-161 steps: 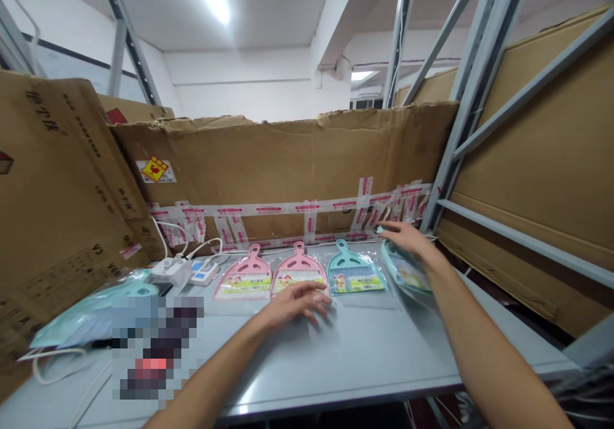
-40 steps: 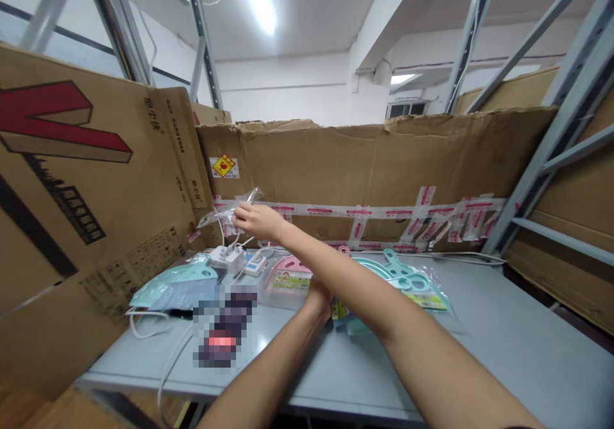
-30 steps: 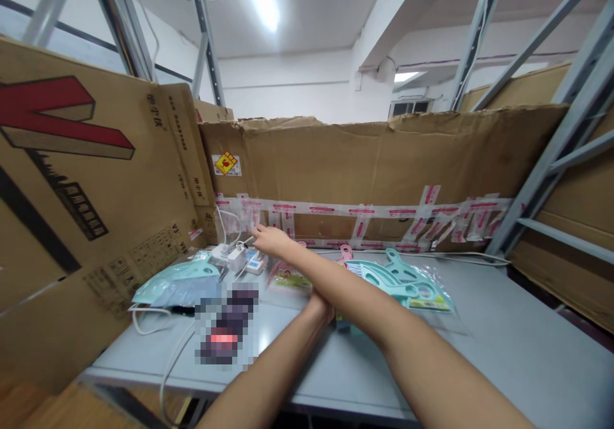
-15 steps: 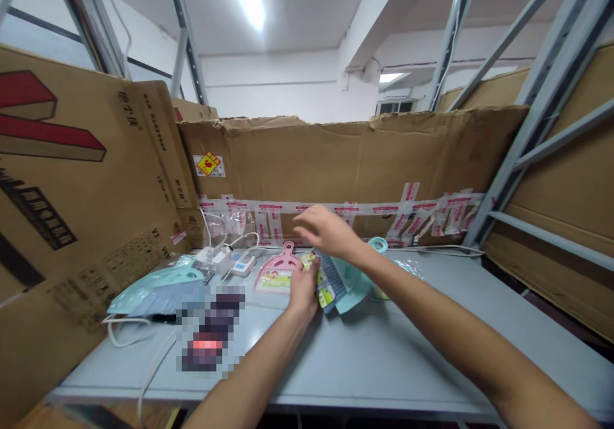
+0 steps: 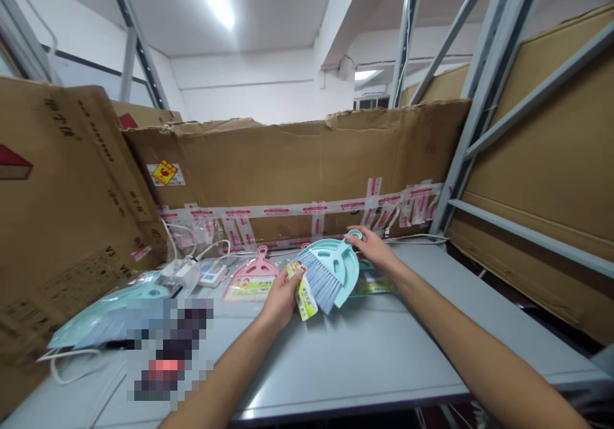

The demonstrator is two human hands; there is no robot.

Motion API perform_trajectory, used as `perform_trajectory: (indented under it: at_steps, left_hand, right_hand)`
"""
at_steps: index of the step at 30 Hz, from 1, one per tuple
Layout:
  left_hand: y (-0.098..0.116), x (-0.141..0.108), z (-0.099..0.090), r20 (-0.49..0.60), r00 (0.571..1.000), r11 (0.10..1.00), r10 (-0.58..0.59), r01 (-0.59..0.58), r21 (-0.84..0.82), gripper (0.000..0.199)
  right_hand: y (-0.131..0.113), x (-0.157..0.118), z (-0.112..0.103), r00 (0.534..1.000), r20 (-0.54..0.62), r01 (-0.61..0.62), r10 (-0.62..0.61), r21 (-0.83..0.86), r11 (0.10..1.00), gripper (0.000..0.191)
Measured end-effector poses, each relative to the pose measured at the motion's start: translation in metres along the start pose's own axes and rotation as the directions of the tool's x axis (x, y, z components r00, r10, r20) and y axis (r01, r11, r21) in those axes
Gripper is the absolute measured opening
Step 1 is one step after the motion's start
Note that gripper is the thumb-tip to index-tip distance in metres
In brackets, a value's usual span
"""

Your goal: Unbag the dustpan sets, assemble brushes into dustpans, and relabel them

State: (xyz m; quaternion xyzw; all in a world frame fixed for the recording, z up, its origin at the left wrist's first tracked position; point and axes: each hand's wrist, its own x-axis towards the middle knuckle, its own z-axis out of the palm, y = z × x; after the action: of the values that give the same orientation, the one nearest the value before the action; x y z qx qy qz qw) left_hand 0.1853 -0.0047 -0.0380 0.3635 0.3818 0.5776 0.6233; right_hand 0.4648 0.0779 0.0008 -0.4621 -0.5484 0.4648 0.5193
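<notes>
A teal dustpan point(image 5: 349, 275) with a small brush point(image 5: 320, 280) nested in it is held above the table, its grey-blue bristles pointing down and left. My right hand point(image 5: 373, 247) is closed on the ring end of the handle at the upper right. My left hand point(image 5: 282, 296) pinches a yellow-green printed card point(image 5: 306, 300) at the bristle side, fingers closed. The card overlaps the left edge of the bristles; whether it is still attached to the set I cannot tell. Just behind my left hand lies a pink dustpan set point(image 5: 252, 280) in clear wrapping.
Behind the held set lies another wrapped set point(image 5: 377, 286), partly hidden. At the left is a teal wrapped set point(image 5: 108, 311), near white chargers point(image 5: 211, 273) and cables. A blurred dark object point(image 5: 180, 346) lies in front. Cardboard walls point(image 5: 288, 167) and metal shelf posts surround the grey table point(image 5: 374, 358).
My right hand has gone from above the card to the handle's ring. The set has turned so its bristles and pan face me. The view has swung right.
</notes>
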Motion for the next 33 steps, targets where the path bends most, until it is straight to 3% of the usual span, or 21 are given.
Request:
perform_trajectory:
  at_steps: [3,6,8,11,14,16,18,21,24,27,30,33]
  left_hand:
    - [0.013,-0.01,0.0,0.137,0.985,0.978,-0.108,0.081,0.191,0.051]
    - [0.026,-0.023,0.001,0.264,0.932,0.867,-0.247,0.091,0.49,0.048]
    - [0.029,-0.032,0.004,0.374,0.88,0.733,-0.291,-0.046,0.679,0.047]
    - [0.026,-0.045,0.011,0.529,0.807,0.5,-0.262,-0.355,0.79,0.046]
    - [0.021,-0.052,0.017,0.648,0.727,0.334,-0.228,-0.567,0.753,0.041]
    - [0.018,-0.054,0.019,0.715,0.676,0.271,-0.178,-0.665,0.696,0.037]
    - [0.017,-0.053,0.019,0.759,0.643,0.201,-0.1,-0.734,0.649,0.032]
    - [0.015,-0.048,0.018,0.757,0.653,0.114,0.004,-0.752,0.649,0.036]
    - [0.01,-0.042,0.014,0.706,0.704,0.093,0.072,-0.71,0.698,0.034]
    - [0.004,-0.037,0.01,0.684,0.72,0.105,0.112,-0.693,0.713,0.033]
    - [0.0,-0.034,0.007,0.683,0.721,0.117,0.115,-0.693,0.712,0.035]
    - [0.0,-0.034,0.007,0.684,0.722,0.115,0.103,-0.692,0.713,0.036]
  right_hand:
    - [0.003,0.01,-0.026,0.999,-0.021,-0.05,0.049,-0.022,0.999,0.045]
    - [0.01,0.018,-0.047,0.989,0.116,-0.084,0.092,-0.076,0.994,0.042]
    - [0.015,0.022,-0.053,0.983,0.172,-0.045,0.068,-0.135,0.99,0.043]
    - [0.022,0.028,-0.057,0.996,0.095,0.024,-0.003,-0.229,0.973,0.049]
    - [0.023,0.031,-0.059,0.989,0.049,0.15,-0.142,-0.334,0.931,0.041]
    - [0.022,0.031,-0.063,0.958,0.076,0.281,-0.278,-0.463,0.841,0.025]
    - [0.022,0.028,-0.065,0.932,0.126,0.345,-0.34,-0.596,0.725,0.018]
    - [0.025,0.024,-0.061,0.945,0.162,0.315,-0.283,-0.677,0.665,0.012]
    - [0.028,0.025,-0.05,0.964,0.113,0.256,-0.242,-0.648,0.717,0.005]
    - [0.025,0.028,-0.049,0.969,0.08,0.233,-0.234,-0.612,0.756,0.004]
    - [0.013,0.03,-0.071,0.979,0.06,0.199,-0.194,-0.482,0.853,0.013]
    - [-0.002,0.032,-0.115,0.993,-0.063,0.091,-0.104,-0.184,0.979,0.029]
